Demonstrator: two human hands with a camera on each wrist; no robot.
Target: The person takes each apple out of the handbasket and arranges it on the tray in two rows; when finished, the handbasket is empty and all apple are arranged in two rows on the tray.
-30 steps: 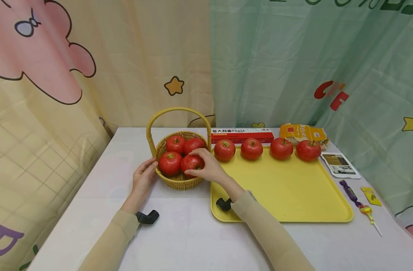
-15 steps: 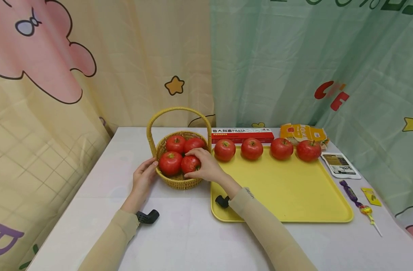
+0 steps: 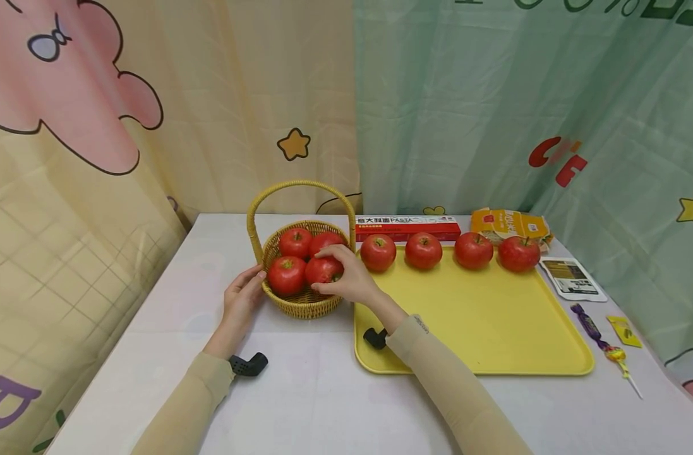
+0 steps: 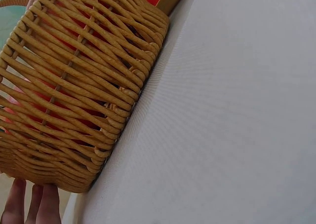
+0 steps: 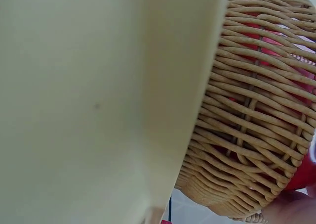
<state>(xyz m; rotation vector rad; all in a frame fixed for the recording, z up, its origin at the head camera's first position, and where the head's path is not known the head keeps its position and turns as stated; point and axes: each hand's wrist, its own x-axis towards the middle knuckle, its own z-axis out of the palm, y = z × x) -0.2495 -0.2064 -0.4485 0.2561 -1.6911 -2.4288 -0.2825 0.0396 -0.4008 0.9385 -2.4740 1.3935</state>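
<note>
Left of frame centre, the right hand (image 3: pixel 349 278) grasps an apple (image 3: pixel 322 270) in the basket (image 3: pixel 301 303). The left hand (image 3: pixel 241 300) rests against the basket's left wall, fingers seemingly relaxed.

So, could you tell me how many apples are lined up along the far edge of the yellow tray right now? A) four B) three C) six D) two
A: the head view shows four red apples in a row along the far edge of the yellow tray, apart from the four in the basket.
</note>
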